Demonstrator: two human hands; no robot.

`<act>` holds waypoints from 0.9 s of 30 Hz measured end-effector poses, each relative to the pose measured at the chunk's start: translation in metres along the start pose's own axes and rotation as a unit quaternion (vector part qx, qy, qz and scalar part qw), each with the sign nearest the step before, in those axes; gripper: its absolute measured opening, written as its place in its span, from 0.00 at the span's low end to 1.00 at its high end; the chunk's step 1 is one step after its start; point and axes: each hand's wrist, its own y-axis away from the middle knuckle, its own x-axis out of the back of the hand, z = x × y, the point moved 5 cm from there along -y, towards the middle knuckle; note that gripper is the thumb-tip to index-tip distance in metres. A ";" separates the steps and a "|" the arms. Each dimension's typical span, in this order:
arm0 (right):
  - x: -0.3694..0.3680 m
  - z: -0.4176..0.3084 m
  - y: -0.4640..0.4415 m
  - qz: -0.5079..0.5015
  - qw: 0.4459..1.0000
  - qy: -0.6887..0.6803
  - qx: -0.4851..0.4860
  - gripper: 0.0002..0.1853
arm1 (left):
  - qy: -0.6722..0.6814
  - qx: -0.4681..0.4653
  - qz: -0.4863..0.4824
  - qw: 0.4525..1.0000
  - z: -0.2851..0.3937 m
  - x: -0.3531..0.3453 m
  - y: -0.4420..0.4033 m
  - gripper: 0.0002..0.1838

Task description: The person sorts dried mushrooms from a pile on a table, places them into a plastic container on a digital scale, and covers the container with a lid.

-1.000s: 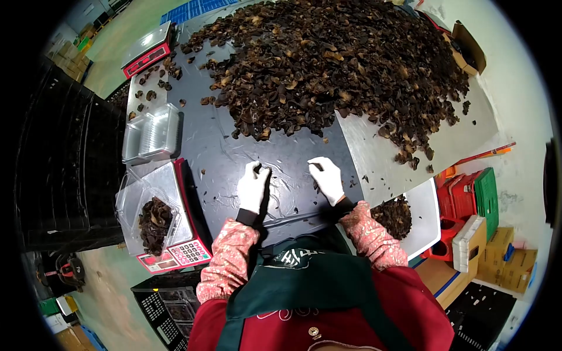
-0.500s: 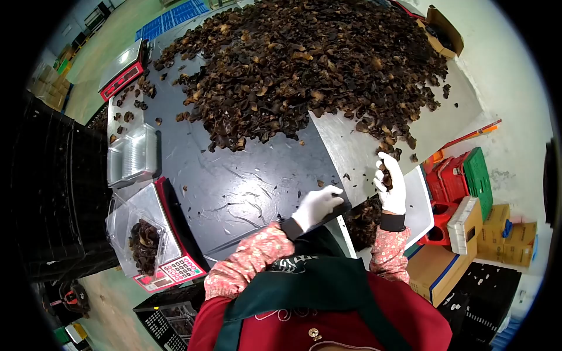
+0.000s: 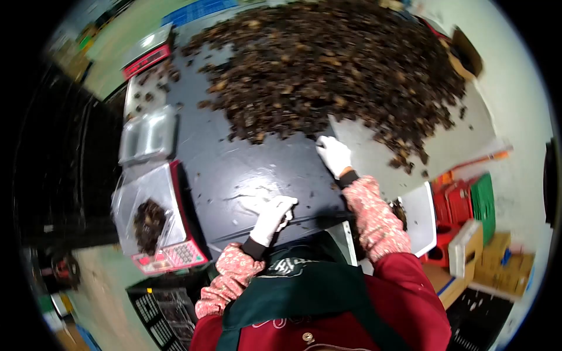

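Note:
A large heap of dark brown wood ear mushrooms (image 3: 339, 64) covers the far part of the table. My right hand (image 3: 335, 155), in a white glove, is at the near edge of this heap with its fingers curled in. Whatever those fingers hold, if anything, is hidden. Closer to my body, my gloved left hand (image 3: 274, 217) is over the dark tabletop (image 3: 252, 169), its fingers bent together; their contents cannot be made out. On the left, a clear plastic box holding wood ears (image 3: 150, 225) rests on a red and white scale (image 3: 181, 255).
Stacked clear trays (image 3: 148, 136) stand at the left edge, with a second scale (image 3: 147, 55) beyond them. A white bin (image 3: 419, 216) is beside my right sleeve. Red crates (image 3: 452, 202), a green crate (image 3: 482, 205) and cardboard boxes (image 3: 502, 266) are at the right.
My right hand has moved from above the white bin, where it held dark wood ear, left and forward to the heap. My left hand has shifted left from the table's near edge. The view has shifted slightly.

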 end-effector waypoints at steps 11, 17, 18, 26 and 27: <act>0.106 0.189 0.168 -0.187 0.961 0.199 -0.045 0.13 | 0.242 -0.076 -0.022 0.967 -0.001 0.044 0.059 0.13; 0.096 -0.050 0.083 -0.155 0.897 -0.379 -0.166 0.08 | 0.261 -0.214 0.096 0.936 0.042 0.087 0.123 0.14; 0.084 -0.109 0.067 -0.158 0.908 -0.383 -0.066 0.07 | 0.248 -0.245 0.128 0.929 0.048 0.101 0.135 0.14; 0.012 -0.412 0.028 -0.325 0.777 -0.525 0.119 0.11 | 0.033 -0.365 0.634 0.681 0.084 0.237 0.264 0.12; 0.008 -0.438 0.027 -0.317 0.776 -0.526 0.145 0.12 | -0.004 -0.341 0.650 0.679 0.087 0.246 0.263 0.12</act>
